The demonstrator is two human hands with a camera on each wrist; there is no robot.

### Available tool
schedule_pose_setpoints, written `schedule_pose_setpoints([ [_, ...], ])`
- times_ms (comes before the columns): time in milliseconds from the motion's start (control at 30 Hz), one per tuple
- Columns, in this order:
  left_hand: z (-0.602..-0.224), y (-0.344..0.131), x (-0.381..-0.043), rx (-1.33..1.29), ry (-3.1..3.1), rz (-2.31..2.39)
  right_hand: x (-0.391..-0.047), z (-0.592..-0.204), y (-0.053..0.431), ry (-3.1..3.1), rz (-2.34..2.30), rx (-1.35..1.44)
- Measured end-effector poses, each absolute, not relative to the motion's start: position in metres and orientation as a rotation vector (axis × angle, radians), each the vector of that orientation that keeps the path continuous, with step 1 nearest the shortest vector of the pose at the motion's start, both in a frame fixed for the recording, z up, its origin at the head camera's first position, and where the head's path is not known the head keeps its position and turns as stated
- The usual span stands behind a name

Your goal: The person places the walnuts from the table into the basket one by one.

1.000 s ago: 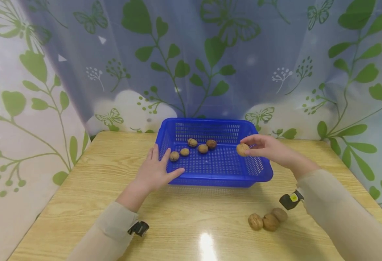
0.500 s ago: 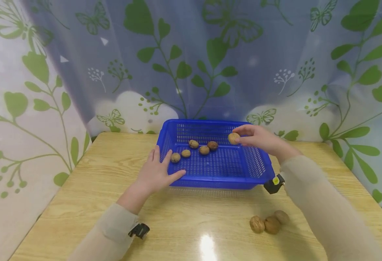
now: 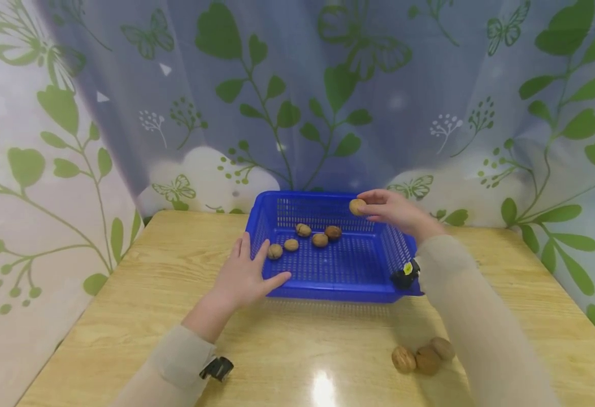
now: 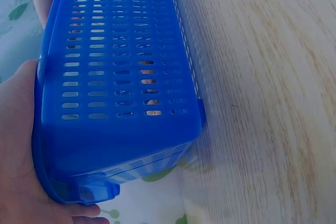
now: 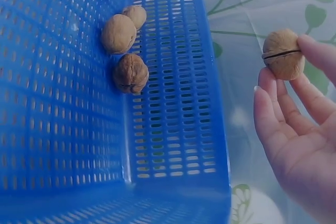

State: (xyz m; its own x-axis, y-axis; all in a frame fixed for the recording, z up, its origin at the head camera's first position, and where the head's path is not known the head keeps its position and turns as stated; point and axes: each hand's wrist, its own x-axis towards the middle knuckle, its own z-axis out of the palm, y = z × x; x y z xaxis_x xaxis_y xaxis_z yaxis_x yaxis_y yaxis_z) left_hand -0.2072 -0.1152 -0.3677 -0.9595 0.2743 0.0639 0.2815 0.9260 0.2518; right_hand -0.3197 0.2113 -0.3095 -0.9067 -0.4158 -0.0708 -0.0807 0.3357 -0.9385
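Observation:
My right hand [image 3: 396,212] pinches a walnut [image 3: 357,207] between thumb and fingers, above the far right part of a blue plastic basket [image 3: 328,294]. In the right wrist view a dark split runs along the seam of this held walnut [image 5: 283,54]. Several walnuts lie on the basket floor, among them a darker walnut [image 3: 333,232] and one near the left wall, a light walnut [image 3: 274,251]. My left hand [image 3: 238,280] rests on the basket's left rim with fingers spread. The left wrist view shows that hand [image 4: 18,145] against the rim.
On the wooden table [image 3: 287,362], right of centre in front of the basket, a group of walnuts [image 3: 428,360] sits close together. A patterned curtain [image 3: 297,113] hangs behind the table. Each sleeve carries a small black device, such as the left wrist camera [image 3: 217,368].
My right hand has carried the walnut left and away from me, from the basket's right end toward its far rim. The left hand keeps its place on the basket.

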Motion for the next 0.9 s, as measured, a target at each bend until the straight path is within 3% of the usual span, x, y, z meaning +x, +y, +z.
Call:
schedule_pose_setpoints([
  [300, -0.370, -0.115, -0.205, -0.443, -3.047, -0.420, -0.332, -0.331, 0.207, 2.236, -1.728, -0.363],
  [900, -0.370, -0.116, -0.205, -0.427, -3.022, -0.431, -0.345, -0.363, 0.219, 2.344, -1.546, -0.277],
])
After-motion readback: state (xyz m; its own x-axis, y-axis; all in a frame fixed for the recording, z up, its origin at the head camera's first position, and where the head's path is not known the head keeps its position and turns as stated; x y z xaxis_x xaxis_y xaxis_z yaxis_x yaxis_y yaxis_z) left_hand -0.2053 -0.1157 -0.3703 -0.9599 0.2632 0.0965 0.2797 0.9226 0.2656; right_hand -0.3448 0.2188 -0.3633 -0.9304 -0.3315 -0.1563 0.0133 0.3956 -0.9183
